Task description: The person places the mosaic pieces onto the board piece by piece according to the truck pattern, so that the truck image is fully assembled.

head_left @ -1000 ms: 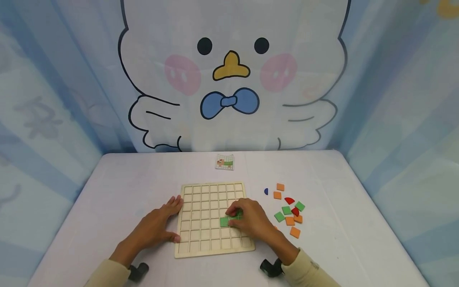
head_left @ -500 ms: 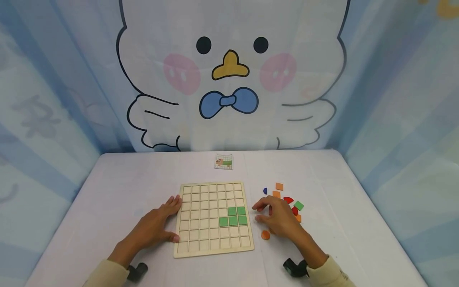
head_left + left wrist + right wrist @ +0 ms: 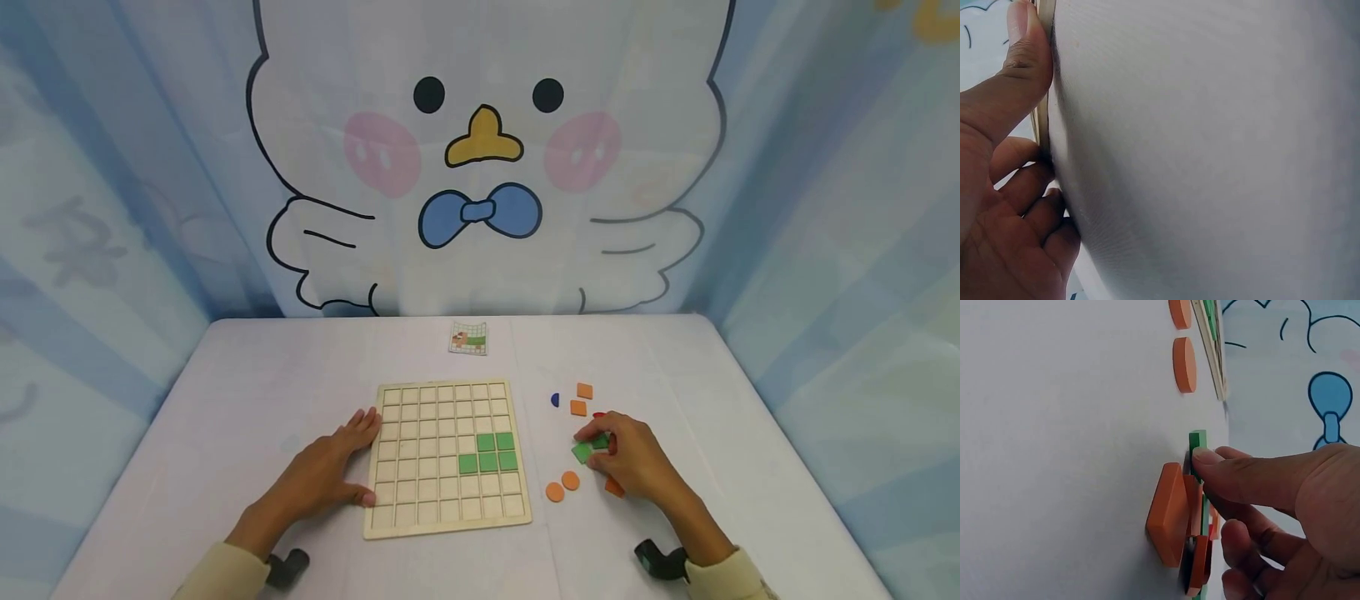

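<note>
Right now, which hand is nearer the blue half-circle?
Right. In the head view, the right hand is below and right of the blue half-circle; the left hand is across the board.

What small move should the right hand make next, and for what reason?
Probably, the right hand should lift the green square tile that it touches, toward the wooden grid board: five green tiles already lie there, and the cell on the far side of the leftmost one looks bare.
</note>
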A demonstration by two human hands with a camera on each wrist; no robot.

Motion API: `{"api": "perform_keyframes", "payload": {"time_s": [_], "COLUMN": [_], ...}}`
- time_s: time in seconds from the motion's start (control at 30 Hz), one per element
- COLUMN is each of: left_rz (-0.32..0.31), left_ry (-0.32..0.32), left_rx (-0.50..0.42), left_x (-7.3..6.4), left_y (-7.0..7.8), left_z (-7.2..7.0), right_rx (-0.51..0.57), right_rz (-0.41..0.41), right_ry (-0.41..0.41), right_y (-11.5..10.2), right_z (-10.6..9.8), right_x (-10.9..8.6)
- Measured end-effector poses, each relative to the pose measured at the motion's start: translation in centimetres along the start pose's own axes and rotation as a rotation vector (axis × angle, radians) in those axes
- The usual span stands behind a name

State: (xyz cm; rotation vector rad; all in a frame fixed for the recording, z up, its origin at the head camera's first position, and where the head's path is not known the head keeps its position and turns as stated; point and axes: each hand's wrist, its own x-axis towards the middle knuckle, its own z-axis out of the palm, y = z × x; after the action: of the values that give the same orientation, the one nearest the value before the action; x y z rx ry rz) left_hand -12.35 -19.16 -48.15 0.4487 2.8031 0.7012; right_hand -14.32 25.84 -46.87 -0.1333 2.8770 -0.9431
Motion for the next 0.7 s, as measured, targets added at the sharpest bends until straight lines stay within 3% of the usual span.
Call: {"api": "perform_keyframes", "payload": {"time_s": [0.43, 0.7], "left_rz": [0.009, 0.006], "left_ry": [0.002, 0.003], "left_rx": [0.006, 0.003], "left_x": [0.2, 0.1], "left_y": [-0.3, -0.2], "left_z": [0.2, 0.1], "right_rx": [-0.029, 0.066], "right_rz": [-0.059, -0.113], "right_ry": [-0.018, -0.010], "right_y": [-0.3, -1.6], "right_z": [1.3, 2.7], "right_x": [1.0, 1.6]}}
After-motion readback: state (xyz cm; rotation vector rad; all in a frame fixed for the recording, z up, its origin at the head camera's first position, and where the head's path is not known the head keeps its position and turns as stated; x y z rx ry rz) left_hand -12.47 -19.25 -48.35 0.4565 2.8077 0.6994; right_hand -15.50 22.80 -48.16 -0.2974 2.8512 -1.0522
